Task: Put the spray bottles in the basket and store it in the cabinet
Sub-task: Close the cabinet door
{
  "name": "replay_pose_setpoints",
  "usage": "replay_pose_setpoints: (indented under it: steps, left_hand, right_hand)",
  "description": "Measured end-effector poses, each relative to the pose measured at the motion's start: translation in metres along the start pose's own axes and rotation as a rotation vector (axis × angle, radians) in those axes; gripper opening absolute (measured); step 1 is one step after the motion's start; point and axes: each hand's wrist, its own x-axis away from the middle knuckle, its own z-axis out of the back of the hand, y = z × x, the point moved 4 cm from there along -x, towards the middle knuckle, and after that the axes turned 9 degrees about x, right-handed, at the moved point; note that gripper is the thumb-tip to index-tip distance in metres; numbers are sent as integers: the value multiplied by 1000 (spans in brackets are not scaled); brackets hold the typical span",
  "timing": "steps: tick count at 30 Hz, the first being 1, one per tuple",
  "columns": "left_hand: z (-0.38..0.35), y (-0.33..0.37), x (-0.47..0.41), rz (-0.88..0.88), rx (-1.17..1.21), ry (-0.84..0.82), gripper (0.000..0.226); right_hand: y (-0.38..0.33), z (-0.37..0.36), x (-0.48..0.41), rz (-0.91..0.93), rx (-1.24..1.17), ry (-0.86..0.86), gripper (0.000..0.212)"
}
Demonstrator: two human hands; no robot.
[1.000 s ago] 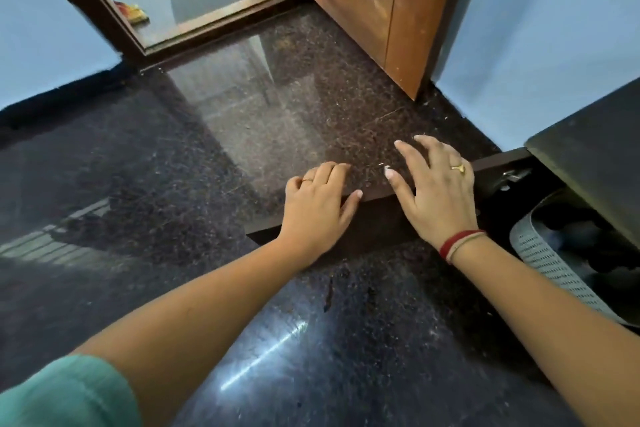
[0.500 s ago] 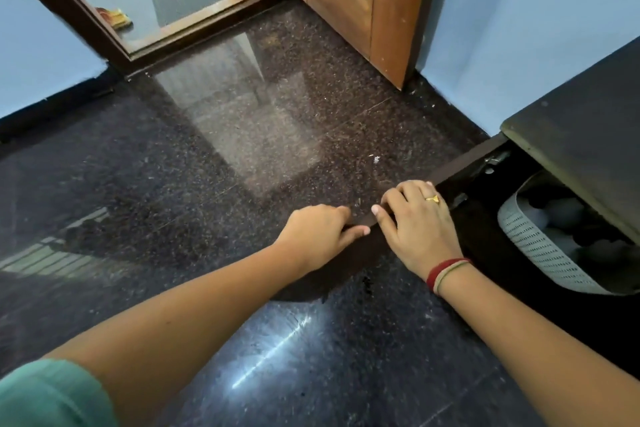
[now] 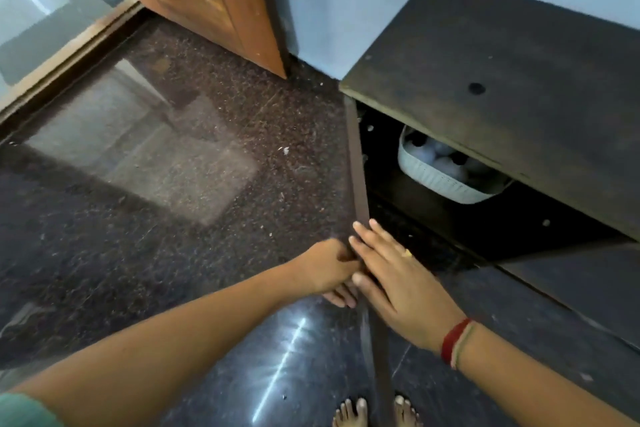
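A white ribbed basket [image 3: 445, 184] sits inside the dark cabinet [image 3: 502, 80], under its top board. Pale rounded spray bottles [image 3: 438, 158] show inside the basket, partly hidden by the board. The cabinet door [image 3: 356, 177] stands edge-on, swung out from the opening. My left hand [image 3: 325, 269] grips the door's upper edge from the outer side, its fingers curled around. My right hand [image 3: 398, 274] lies along the inner side, fingers straight and thumb over the edge.
Polished dark granite floor [image 3: 156, 218] spreads to the left. A brown wooden door [image 3: 207, 0] leans at the back against the blue wall. A wooden threshold with glass [image 3: 52, 55] is at far left. My bare toes [image 3: 349, 412] stand either side of the door's edge.
The cabinet door has swung from lying wide open to standing edge-on, with both hands staying on its edge. More of the basket inside the cabinet shows now.
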Motion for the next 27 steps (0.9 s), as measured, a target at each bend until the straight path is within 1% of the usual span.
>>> replay_pose_setpoints:
  steps: [2,3,5,6,7,8,9,11,12,15,17,20,23,25,27]
  left_hand:
    - [-22,20,-7,-72,-71,51,37]
    - [-34,29,-12,-87,-64,60,38]
    - [-56,42,-23,-67,31,45,32]
    - [-67,50,-30,-53,53,46,29]
    - [-76,58,-36,-46,66,60,29]
    - [-85,65,-43,-48,86,79,31]
    - [-92,73,-49,-59,111,103,33]
    - [-105,85,-59,-94,157,161,35]
    - [-109,91,-63,-112,171,191,35]
    - [-121,106,-76,-146,174,270,37]
    - [-126,116,-83,-161,180,312,41]
    - [-131,125,-91,-152,240,315,45]
    - [-132,134,-100,-182,232,361,49]
    - [-133,139,-107,-234,161,421,52]
    - [-135,144,-108,-286,58,473,50]
  right_hand:
    - [11,3,25,-66,-82,-67,71]
    - [19,3,36,-100,-91,-79,74]
    - [37,5,53,-150,-16,-23,78]
    - [49,7,59,-176,42,11,84]
    - [62,9,65,-211,87,34,93]
    - [74,12,68,-233,127,47,97]
    - [84,17,70,-231,191,66,93]
    - [102,28,72,-179,365,127,72]
    - [110,32,71,-151,442,147,66]
    - [134,40,71,-124,589,173,58]
    - [147,43,74,-95,663,172,56]
    - [161,43,80,-16,770,137,54]
    - [174,38,83,-14,880,100,53]
    - [181,30,84,-10,969,67,59]
    - [186,21,85,-51,1005,17,69]
